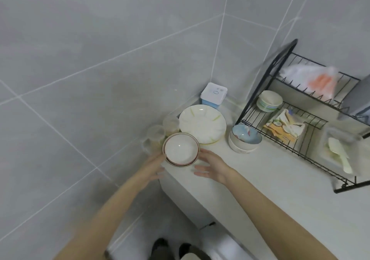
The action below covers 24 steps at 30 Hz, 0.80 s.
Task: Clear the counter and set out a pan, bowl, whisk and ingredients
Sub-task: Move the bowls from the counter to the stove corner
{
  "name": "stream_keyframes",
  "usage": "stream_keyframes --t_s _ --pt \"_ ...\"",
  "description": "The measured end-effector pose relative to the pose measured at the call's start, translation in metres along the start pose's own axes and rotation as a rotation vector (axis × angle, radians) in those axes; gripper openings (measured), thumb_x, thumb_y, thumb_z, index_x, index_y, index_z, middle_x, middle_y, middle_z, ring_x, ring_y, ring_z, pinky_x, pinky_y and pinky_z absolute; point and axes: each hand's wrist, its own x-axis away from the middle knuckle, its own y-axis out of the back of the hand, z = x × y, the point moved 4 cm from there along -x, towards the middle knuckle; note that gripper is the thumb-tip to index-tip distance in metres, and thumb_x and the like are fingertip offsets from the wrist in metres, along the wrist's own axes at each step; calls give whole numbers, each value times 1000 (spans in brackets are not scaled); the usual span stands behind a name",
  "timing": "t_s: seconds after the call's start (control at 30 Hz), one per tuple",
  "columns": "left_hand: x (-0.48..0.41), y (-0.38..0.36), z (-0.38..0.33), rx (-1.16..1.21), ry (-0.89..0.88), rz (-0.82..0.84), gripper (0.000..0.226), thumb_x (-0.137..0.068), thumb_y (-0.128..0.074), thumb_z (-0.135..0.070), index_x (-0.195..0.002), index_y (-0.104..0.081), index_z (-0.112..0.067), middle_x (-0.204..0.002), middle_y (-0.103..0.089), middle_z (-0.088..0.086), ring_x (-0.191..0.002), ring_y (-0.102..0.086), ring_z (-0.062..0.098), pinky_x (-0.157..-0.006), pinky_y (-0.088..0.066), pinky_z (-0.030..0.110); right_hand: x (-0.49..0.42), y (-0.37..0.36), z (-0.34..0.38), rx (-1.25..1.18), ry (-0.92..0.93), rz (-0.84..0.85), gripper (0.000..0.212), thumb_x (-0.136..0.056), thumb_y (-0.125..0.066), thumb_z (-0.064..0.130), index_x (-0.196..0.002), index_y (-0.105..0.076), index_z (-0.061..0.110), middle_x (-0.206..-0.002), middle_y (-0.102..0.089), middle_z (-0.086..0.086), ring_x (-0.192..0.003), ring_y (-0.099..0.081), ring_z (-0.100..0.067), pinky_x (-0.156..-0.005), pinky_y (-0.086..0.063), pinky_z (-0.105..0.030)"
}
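Both hands, left [154, 166] and right [210, 166], grip wide, flanking stacked white pink-rimmed bowls [181, 149] at counter [270, 189] edge.

Black wire dish rack [284, 139], white-lidded blue box [213, 95], grey tiled wall [100, 59]

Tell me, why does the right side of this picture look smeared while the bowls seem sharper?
Head view: motion blur smears the dish rack and its plastic bag; the stacked bowls between both hands stay sharper, with a small glare spot; wide-angle lens bends the tile lines; lighting is soft, shadows faint.
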Motion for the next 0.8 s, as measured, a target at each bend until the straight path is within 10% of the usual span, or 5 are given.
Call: stream_keyframes --t_s 0.8 --pt "-31 -44 -37 -106 -30 574 20 -96 -53 -26 -116 -58 -25 -108 -68 4 -93 -69 24 -82 -57 33 53 4 -42 -615 249 -344 38 -93 -58 12 -130 -53 17 -131 -49 -10 -90 -70 -38 -84 -56 -52"
